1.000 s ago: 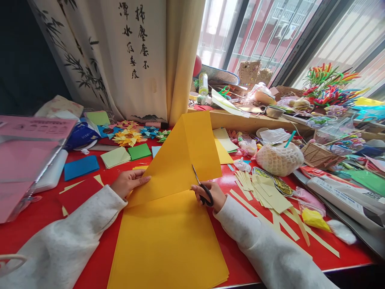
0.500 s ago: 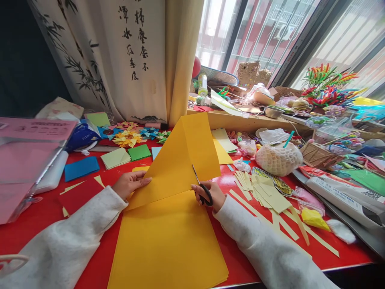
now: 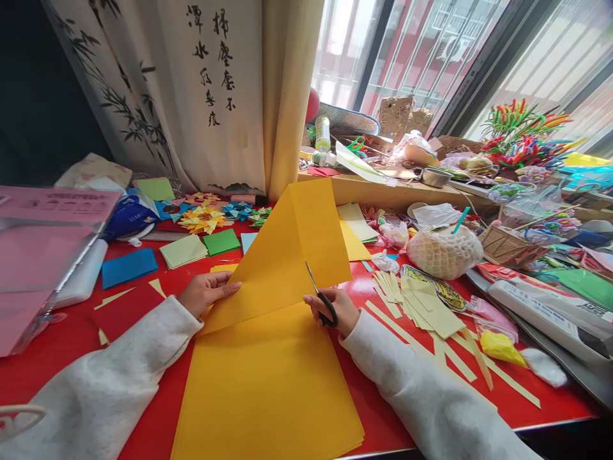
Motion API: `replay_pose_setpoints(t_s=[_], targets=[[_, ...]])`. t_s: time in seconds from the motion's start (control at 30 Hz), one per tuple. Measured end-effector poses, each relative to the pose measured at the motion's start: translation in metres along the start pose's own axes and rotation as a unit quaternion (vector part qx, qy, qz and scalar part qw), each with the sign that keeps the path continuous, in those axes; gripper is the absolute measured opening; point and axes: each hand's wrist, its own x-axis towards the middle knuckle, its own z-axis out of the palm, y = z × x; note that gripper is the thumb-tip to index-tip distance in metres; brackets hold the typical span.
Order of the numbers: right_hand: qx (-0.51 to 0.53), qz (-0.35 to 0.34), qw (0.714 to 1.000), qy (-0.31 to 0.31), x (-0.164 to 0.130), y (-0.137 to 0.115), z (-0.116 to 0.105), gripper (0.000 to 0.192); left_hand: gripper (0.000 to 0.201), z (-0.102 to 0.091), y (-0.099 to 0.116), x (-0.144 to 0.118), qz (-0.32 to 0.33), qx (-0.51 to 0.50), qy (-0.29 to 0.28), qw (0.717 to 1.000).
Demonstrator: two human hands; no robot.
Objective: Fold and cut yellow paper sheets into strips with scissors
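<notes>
A large orange-yellow paper sheet (image 3: 282,255) is folded diagonally and lifted above a stack of the same paper (image 3: 268,390) on the red table (image 3: 479,396). My left hand (image 3: 205,291) holds the fold's left corner, thumb on top. My right hand (image 3: 332,310) grips black-handled scissors (image 3: 320,295), whose blades cut into the folded sheet along its vertical crease. Both arms wear light grey sleeves.
Pale yellow paper strips (image 3: 421,313) lie right of my right hand. Coloured paper squares (image 3: 129,265) and folded paper stars (image 3: 205,218) sit at back left. A pink plastic folder (image 3: 43,255) lies at the left. A netted round object (image 3: 443,252) and craft clutter fill the right.
Hardly anything differs. The scissors have edged slightly along the crease and the view has shifted a little.
</notes>
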Motion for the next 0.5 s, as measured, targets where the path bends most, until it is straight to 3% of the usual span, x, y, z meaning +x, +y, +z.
replay_pose_setpoints(t_s=[0.5], targets=[[0.002, 0.03, 1.0, 0.007, -0.0015, -0.0042, 0.0003, 0.038, 0.035, -0.0009, -0.0035, 0.0013, -0.007, -0.003, -0.016, 1.0]])
